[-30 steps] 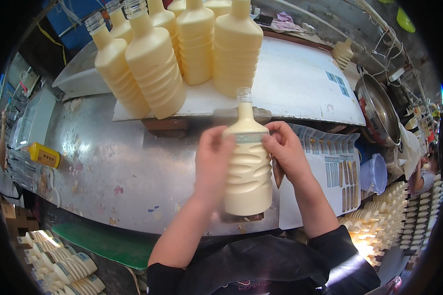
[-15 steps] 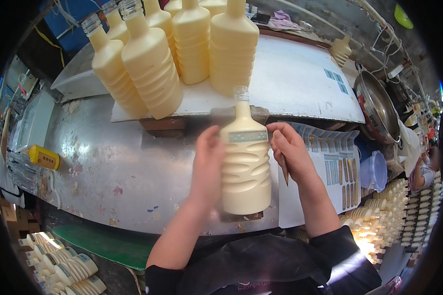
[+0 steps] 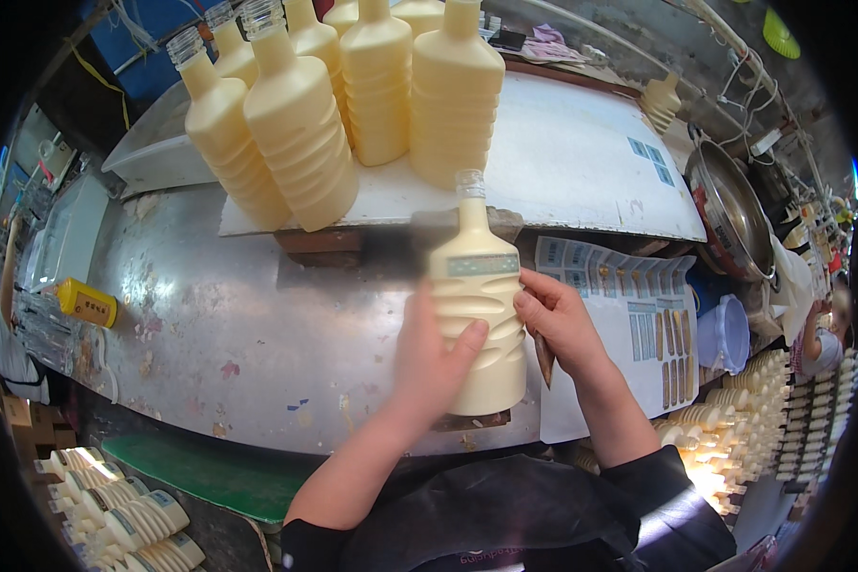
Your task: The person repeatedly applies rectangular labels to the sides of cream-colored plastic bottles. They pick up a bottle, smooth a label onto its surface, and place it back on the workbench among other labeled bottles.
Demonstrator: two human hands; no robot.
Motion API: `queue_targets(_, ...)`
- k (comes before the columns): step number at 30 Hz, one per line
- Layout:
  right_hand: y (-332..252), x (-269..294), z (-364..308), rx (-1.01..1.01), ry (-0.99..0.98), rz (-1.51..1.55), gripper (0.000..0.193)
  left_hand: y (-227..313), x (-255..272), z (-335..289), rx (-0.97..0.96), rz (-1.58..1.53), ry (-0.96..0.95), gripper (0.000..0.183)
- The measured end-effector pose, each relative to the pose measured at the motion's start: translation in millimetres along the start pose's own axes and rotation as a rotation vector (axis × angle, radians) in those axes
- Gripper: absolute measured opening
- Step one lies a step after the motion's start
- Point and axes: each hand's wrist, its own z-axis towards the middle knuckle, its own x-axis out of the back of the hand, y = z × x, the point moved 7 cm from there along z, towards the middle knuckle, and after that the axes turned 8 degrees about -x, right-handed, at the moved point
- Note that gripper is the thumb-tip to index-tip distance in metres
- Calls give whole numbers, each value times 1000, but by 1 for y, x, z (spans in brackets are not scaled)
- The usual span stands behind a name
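Note:
A cream bottle [image 3: 486, 372] with a clear threaded neck and wavy ridges stands upright before me. A grey-green patterned label strip [image 3: 483, 264] sits across its upper front. My left hand [image 3: 429, 357], partly blurred, holds the bottle's left side with the thumb on its front ridges. My right hand [image 3: 567, 324] is closed, its fingertips touching the bottle's right edge below the label. A narrow brown pointed tool [image 3: 543, 360] sticks down out of the right palm; its other end is hidden.
Several cream bottles [image 3: 300, 143] stand on a raised white board [image 3: 582, 143]. Sheets of labels [image 3: 615, 334] lie at the right, near a lilac bucket [image 3: 723, 334] and a metal pan [image 3: 729, 205]. A yellow container [image 3: 86, 303] lies left on the metal table [image 3: 191, 315].
My left hand has moved down from the label's left end to the bottle's ridges, its thumb now across the front. My right hand has slid lower along the right edge.

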Motion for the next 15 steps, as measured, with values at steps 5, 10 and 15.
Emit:
queue_targets(5,7,8,4,9,26,-62,48,-2,0,-2,22,-68,12,75)
queue_targets(10,5,8,4,16,59,-66,47,-9,-3,-2,49,-55,16,75)
queue_targets(15,-13,2,-6,6,63,-149,46,-16,-6,-4,234,-272,-67,74)
